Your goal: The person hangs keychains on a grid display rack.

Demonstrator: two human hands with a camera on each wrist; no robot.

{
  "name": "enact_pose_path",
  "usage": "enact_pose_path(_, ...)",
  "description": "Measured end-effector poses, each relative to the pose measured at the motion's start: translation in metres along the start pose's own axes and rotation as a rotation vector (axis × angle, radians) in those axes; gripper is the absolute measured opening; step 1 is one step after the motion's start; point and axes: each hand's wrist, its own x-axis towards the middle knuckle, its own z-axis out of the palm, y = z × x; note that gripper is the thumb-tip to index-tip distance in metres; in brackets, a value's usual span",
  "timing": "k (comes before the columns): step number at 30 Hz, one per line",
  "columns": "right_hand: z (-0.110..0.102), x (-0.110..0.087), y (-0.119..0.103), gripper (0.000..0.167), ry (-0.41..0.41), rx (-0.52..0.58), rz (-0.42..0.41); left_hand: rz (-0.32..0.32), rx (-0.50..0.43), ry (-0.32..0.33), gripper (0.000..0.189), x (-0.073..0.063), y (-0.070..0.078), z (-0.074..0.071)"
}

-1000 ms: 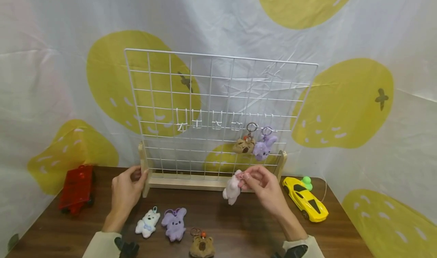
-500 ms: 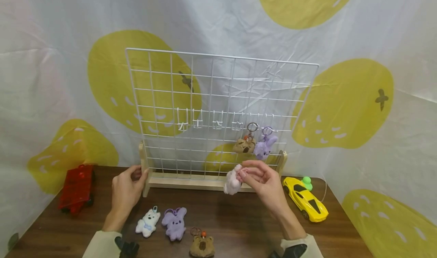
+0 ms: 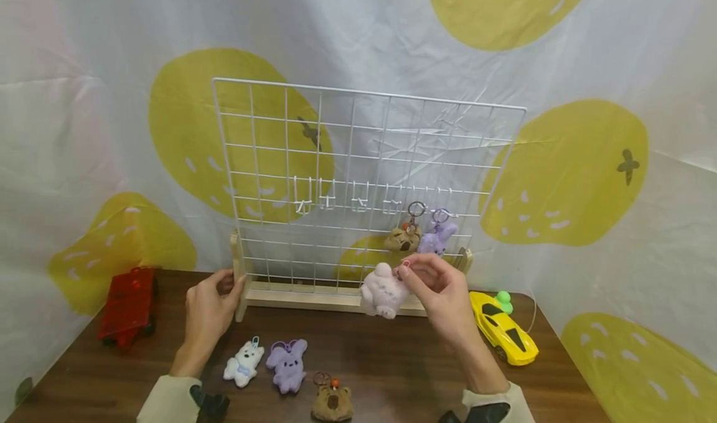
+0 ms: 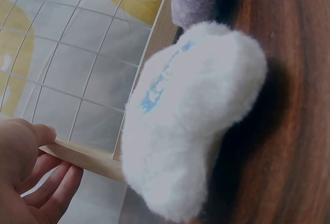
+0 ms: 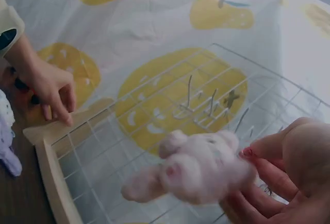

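Observation:
My right hand (image 3: 439,295) pinches a pale pink plush keychain (image 3: 383,292) by its small pink clasp, in front of the rack's lower right part. In the right wrist view the pink plush keychain (image 5: 201,170) hangs sideways from the fingertips. My left hand (image 3: 210,305) grips the wooden left upright (image 3: 238,274) of the white wire grid rack (image 3: 353,124); in the left wrist view thumb and fingers lie around that wood. Several white hooks (image 3: 358,202) sit in a row on the grid. A brown bear keychain (image 3: 402,239) and a purple rabbit keychain (image 3: 435,239) hang at its right.
On the table in front lie a white bear keychain (image 3: 244,364), a purple rabbit keychain (image 3: 288,368) and a brown bear keychain (image 3: 332,404). A red toy vehicle (image 3: 129,305) stands at left. At right are a yellow toy car (image 3: 504,330) and a small green toy (image 3: 504,301).
My right hand has risen slightly, and the pink plush keychain has turned and lifted with it. The left hand keeps its grip on the upright. The head view has shifted a little.

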Motion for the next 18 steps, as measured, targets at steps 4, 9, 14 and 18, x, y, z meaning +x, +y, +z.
enact_pose_path(4,0.003,0.007,-0.010,0.027,0.043,-0.051,-0.020,0.010,0.000,0.009,0.019,0.001,-0.001,0.000)
enact_pose_path(9,0.008,0.017,-0.018,0.027,0.108,-0.041,-0.056,0.018,0.001,0.014,0.018,0.001,-0.002,0.000)
enact_pose_path(14,0.018,0.029,-0.020,0.026,0.201,-0.016,-0.125,0.020,-0.006,0.013,0.018,0.001,-0.002,0.000)
enact_pose_path(18,0.026,0.038,-0.022,0.024,0.293,0.005,-0.154,0.016,-0.011,0.010,0.017,0.000,0.000,0.001)
